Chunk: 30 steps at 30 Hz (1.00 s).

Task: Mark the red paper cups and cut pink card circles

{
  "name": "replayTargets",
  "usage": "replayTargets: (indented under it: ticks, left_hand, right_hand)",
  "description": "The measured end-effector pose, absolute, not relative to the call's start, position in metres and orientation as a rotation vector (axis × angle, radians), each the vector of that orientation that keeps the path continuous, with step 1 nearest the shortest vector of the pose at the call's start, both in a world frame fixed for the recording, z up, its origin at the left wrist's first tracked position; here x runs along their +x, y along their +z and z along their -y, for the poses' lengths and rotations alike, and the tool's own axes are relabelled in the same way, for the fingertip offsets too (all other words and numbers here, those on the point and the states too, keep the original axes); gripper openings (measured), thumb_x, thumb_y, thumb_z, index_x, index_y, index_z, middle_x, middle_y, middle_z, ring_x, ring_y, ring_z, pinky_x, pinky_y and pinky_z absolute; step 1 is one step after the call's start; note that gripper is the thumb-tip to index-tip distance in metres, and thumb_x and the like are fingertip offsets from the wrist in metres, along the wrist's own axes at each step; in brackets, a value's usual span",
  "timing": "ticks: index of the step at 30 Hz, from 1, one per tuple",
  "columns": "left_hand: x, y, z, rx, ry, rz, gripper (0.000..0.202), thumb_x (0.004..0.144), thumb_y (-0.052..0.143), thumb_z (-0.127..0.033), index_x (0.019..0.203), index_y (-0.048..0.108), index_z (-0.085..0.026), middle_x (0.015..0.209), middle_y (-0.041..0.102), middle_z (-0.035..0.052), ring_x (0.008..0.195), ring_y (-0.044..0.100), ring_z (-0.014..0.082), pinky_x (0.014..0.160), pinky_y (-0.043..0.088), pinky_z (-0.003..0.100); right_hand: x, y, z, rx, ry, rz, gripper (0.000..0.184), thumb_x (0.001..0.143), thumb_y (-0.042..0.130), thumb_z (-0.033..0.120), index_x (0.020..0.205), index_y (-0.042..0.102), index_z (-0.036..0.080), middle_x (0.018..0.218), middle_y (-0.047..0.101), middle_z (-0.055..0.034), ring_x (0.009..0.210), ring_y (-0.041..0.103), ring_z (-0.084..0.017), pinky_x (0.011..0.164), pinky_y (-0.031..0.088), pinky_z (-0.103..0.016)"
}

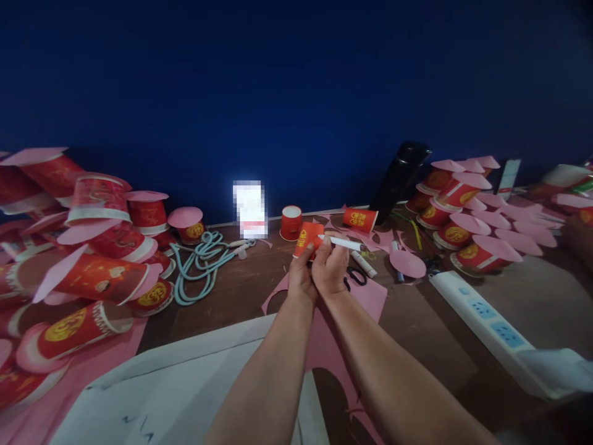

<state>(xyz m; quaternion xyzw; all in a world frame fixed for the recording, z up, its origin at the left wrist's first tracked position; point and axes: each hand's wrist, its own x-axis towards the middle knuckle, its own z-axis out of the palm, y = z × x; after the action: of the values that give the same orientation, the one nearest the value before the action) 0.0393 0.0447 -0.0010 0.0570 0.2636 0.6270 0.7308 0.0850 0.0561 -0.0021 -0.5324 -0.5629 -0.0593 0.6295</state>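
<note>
In the middle of the head view, my left hand (302, 275) is closed around a red paper cup (303, 237) with yellow lettering, held tilted above the table. My right hand (330, 269) pinches a slim white marker-like stick (345, 243), its left end at the cup's side. Whether it touches the cup I cannot tell. Close behind stands a red cup (291, 227) with its white end up, and another red cup (361, 219) lies on its side. Under my forearms is pink paper (327, 346) with round cut-outs. Black scissor handles (356, 276) and a white tube (364, 264) lie beside my right hand.
Red cups with pink paper discs are piled at left (99, 232) and right (463, 194). A pale blue cable (197, 272), lit phone (250, 207), black flask (403, 179), pink disc (407, 264), power strip (486, 321) and white board (185, 383) surround my hands.
</note>
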Motion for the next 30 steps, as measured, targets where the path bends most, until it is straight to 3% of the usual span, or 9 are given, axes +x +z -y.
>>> replayTargets:
  ticks: [9, 22, 30]
  left_hand:
    - [0.0381, 0.0002, -0.0436, 0.16, 1.353, -0.548, 0.034, 0.067, 0.071, -0.026, 0.097, 0.067, -0.011, 0.091, 0.071, 0.0091, 0.091, 0.067, 0.0207, 0.093, 0.046, 0.034]
    - [0.0379, -0.0029, -0.0465, 0.144, 1.372, -0.585, 0.03, 0.065, 0.073, -0.024, 0.092, 0.067, -0.012, 0.085, 0.071, 0.0066, 0.086, 0.067, 0.0185, 0.093, 0.046, 0.033]
    - [0.0388, -0.0041, -0.0465, 0.16, 1.38, -0.589, 0.037, 0.064, 0.073, -0.026, 0.099, 0.066, -0.013, 0.09, 0.072, 0.0079, 0.093, 0.067, 0.0217, 0.093, 0.046, 0.036]
  right_hand:
    - [0.085, -0.0018, -0.0558, -1.232, -0.123, 1.3, 0.018, 0.092, 0.039, 0.025, 0.092, 0.056, 0.018, 0.091, 0.061, -0.0087, 0.089, 0.056, -0.021, 0.084, 0.046, -0.04]
    - [0.0849, -0.0008, -0.0562, -1.219, -0.112, 1.297, 0.018, 0.091, 0.039, 0.023, 0.091, 0.056, 0.018, 0.089, 0.06, -0.0079, 0.088, 0.055, -0.02, 0.083, 0.046, -0.038]
    - [0.0853, -0.0012, -0.0565, -1.226, -0.115, 1.297, 0.018, 0.091, 0.039, 0.024, 0.089, 0.057, 0.018, 0.088, 0.06, -0.0076, 0.088, 0.055, -0.02, 0.083, 0.046, -0.039]
